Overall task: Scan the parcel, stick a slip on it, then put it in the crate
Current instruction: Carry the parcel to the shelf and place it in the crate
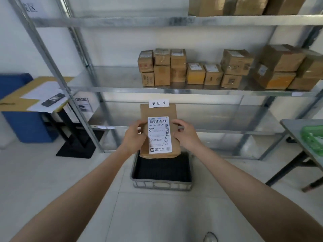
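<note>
I hold a flat brown parcel upright between both hands, above the far end of a grey crate with a dark inside on the floor. A white shipping label with barcodes covers the parcel's front, and a small white slip with printed characters sits at its top edge. My left hand grips the parcel's left side and my right hand grips its right side.
A metal shelf rack stands behind the crate, carrying several cardboard boxes. At left a handheld scanner lies on papers atop a board over a blue bin. A grey table with a green basket stands at right.
</note>
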